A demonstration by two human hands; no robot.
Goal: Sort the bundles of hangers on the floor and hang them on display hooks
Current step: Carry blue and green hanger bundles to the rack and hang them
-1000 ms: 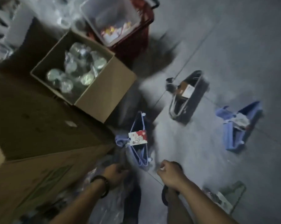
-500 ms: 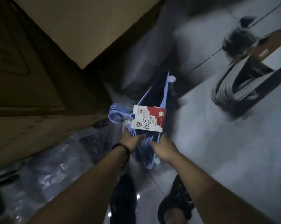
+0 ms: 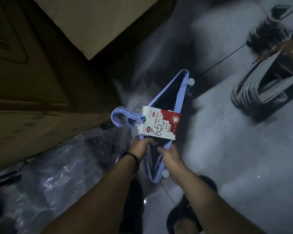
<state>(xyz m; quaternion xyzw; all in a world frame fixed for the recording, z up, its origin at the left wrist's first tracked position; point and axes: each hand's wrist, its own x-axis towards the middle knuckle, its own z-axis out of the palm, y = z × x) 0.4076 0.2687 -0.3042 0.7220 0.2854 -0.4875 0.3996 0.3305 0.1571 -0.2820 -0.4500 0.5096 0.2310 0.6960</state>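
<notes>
Blue hanger bundle point(image 3: 180, 97) sits at the centre of the frame over the grey floor point(image 3: 235, 157); whether it is resting there or just lifted is unclear. Its hooks point(image 3: 118, 115) fan toward the left, and a red-and-white label card point(image 3: 161, 123) wraps its neck. Just below the card, the left hand point(image 3: 140, 146) curls its fingers round one edge and the right hand point(image 3: 171, 156) grips the opposite bar. It is probably light, stiff, smooth plastic that could splay if held by one hanger. The neck beside the hooks looks the surest hold. Cardboard boxes point(image 3: 32, 81) fill the upper left, plastic wrap point(image 3: 58, 174) the lower left, and a grey hanger bundle point(image 3: 253, 92) lies at the right edge.
</notes>
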